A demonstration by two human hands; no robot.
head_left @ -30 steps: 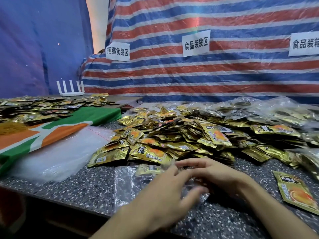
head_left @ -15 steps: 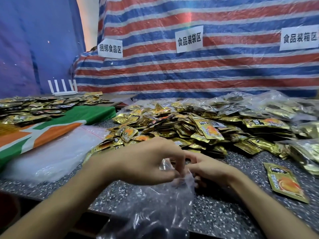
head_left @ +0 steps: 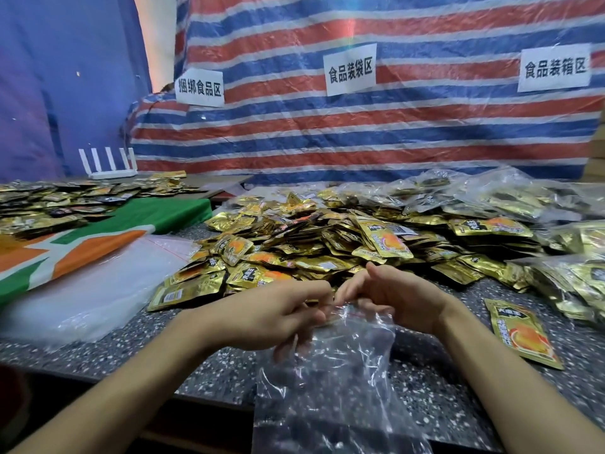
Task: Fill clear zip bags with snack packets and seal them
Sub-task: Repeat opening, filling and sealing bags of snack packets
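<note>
Clear zip bag [head_left: 337,381] at near edge of speckled worktop [head_left: 579,365], left hand [head_left: 271,319] grip pinching its top rim, right hand [head_left: 397,298] grip pinching the same rim alongside, gold snack packets [head_left: 327,247] heaped just behind, one lone packet [head_left: 520,332] lying to the right

Your zip bag [head_left: 340,388] runs off the bottom edge, and your left hand [head_left: 271,317] has its lower fingertips blurred behind the plastic.
</note>
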